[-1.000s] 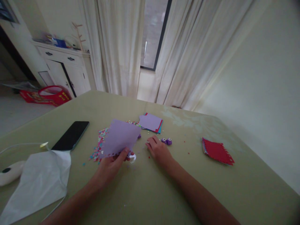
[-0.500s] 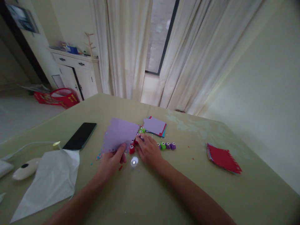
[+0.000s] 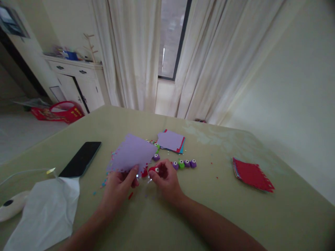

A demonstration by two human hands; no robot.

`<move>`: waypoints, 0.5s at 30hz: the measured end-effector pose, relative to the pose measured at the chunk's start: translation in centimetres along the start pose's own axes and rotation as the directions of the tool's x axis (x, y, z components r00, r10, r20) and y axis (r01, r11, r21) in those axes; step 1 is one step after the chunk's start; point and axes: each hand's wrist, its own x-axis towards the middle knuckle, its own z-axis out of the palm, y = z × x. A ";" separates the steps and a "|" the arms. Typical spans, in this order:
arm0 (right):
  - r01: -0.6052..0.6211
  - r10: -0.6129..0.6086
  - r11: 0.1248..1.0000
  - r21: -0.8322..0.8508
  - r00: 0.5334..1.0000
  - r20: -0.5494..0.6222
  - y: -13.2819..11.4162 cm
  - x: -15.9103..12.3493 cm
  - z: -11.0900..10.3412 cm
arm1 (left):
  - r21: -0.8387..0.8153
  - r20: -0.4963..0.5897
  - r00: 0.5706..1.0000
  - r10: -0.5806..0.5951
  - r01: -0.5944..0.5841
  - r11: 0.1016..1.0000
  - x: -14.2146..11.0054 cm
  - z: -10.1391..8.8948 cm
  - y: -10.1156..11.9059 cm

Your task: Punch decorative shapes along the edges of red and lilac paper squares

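Note:
My left hand (image 3: 120, 183) pinches the near edge of a lilac paper sheet (image 3: 132, 151) between thumb and fingers. The sheet's edges are notched, and it is tilted up a little from the table. Closed round a small red craft punch (image 3: 154, 169) with a white eye-like dot, my right hand (image 3: 167, 179) is just right of the paper's near corner. Another red punch (image 3: 144, 172) shows between the hands, partly hidden. A purple punch (image 3: 156, 157) and a green punch (image 3: 157, 147) stand along the paper's right side. A row with a green punch (image 3: 181, 164) and purple ones lies beyond my right hand.
Paper confetti (image 3: 104, 183) is scattered around the sheet. A stack of coloured paper (image 3: 171, 140) lies behind, and a red-topped stack (image 3: 252, 175) at right. On the left are a phone (image 3: 81, 158), a white cloth-like sheet (image 3: 52, 209) and a cable (image 3: 23, 171).
My right hand has drawn back toward me from the cluster of punches and now holds a red one. The lilac paper has turned slightly in my left hand. The view has shifted a little.

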 end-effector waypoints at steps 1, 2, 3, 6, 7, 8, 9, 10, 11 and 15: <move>-0.064 0.061 0.994 0.086 0.998 0.033 0.0 0.0 0.2 | 0.002 0.007 1.000 -0.002 0.002 1.000 0.0 0.0 -0.1; -0.108 0.102 0.984 0.139 0.993 0.054 0.1 0.0 0.4 | 0.004 0.017 1.000 -0.003 0.003 1.000 -0.1 0.0 -0.2; -0.137 0.129 0.977 0.165 0.990 0.058 0.1 0.1 0.5 | 0.009 0.028 1.000 -0.005 0.005 1.000 -0.1 0.0 -0.2; -0.181 0.172 0.976 0.121 0.982 0.080 0.1 0.5 0.4 | 0.019 0.053 0.998 -0.025 0.024 1.000 -0.2 0.2 -0.5; -0.173 0.166 0.982 0.079 0.982 0.092 0.0 0.5 0.3 | 0.018 0.059 0.998 -0.030 0.029 0.999 -0.1 0.3 -0.6; -0.146 0.143 0.989 0.029 0.985 0.094 -0.1 0.4 0.3 | 0.018 0.059 0.998 -0.034 0.033 0.999 -0.1 0.3 -0.7; -0.103 0.105 0.994 -0.026 0.991 0.081 -0.3 0.4 0.2 | 0.018 0.053 0.998 -0.035 0.034 0.999 -0.1 0.4 -0.7; -0.053 0.058 0.995 -0.087 0.997 0.055 -0.5 0.3 0.2 | 0.021 0.041 0.999 -0.036 0.035 0.999 0.0 0.4 -0.7; -0.005 0.009 0.989 -0.149 1.000 0.023 -0.6 0.2 0.2 | 0.026 0.026 0.999 -0.035 0.034 0.999 0.0 0.4 -0.6; 0.141 -0.128 0.907 -0.396 0.990 0.059 -0.5 -0.1 0.2 | 0.037 -0.043 0.999 0.007 -0.006 0.999 0.0 0.0 0.0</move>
